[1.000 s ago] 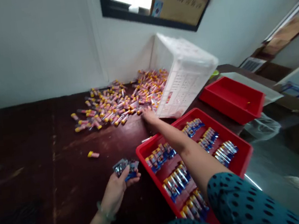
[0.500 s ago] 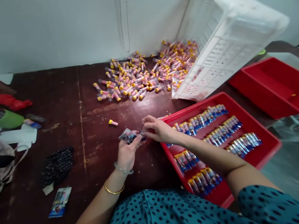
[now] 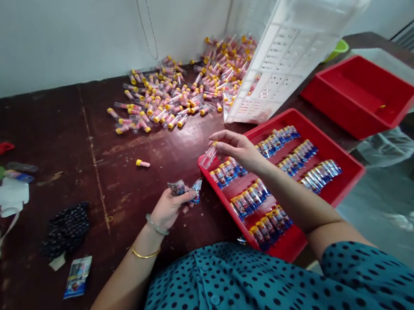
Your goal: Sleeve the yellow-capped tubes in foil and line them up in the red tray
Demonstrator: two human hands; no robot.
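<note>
Packets (image 3: 197, 190) in left hand (image 3: 171, 205): blue, silvery. Tubes (image 3: 169, 96) beyond right hand (image 3: 238, 148): pink, yellow-capped. Tray (image 3: 348, 181) under right hand: red. Basket (image 3: 282, 58) beyond right hand: white. Counter (image 3: 61, 164) below: dark reddish-brown. Shirt (image 3: 226, 300) behind: teal, black-dotted.

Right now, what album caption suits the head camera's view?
Left hand holding packets; right hand pinching a clear tube near a partly filled red tray.

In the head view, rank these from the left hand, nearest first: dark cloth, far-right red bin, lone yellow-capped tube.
1. Lone yellow-capped tube: ahead of the left hand, slightly left.
2. Dark cloth: to its left.
3. Red bin: ahead, far right.
</note>
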